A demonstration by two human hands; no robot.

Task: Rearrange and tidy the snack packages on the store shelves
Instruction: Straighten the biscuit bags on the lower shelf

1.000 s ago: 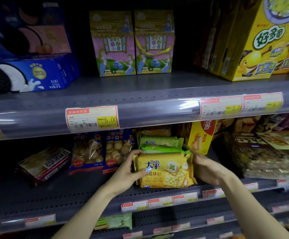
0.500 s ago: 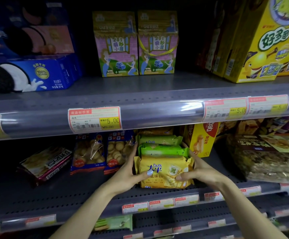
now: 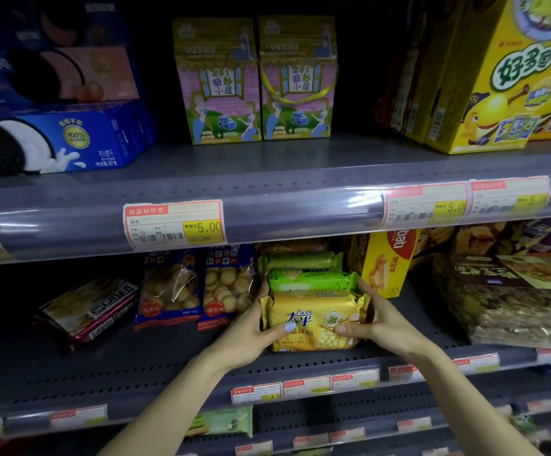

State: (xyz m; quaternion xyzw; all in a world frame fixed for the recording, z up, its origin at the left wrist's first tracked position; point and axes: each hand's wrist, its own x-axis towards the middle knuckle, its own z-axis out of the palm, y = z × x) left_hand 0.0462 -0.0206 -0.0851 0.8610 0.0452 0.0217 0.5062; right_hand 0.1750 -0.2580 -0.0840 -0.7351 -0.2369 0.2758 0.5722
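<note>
Head: both hands (image 3: 251, 330) grip yellow cracker pack (image 3: 313, 319), seemingly

Arms: both forearms bare, no sleeves in view | Left hand (image 3: 251, 334): pale light-blue polish on thumbnail | Right hand (image 3: 382, 327): no rings or watch seen, thumbnail pale

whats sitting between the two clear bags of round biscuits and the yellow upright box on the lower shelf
In the head view, a stack of cracker packs: green packs behind the yellow pack gripped by the left hand and right hand.
</note>
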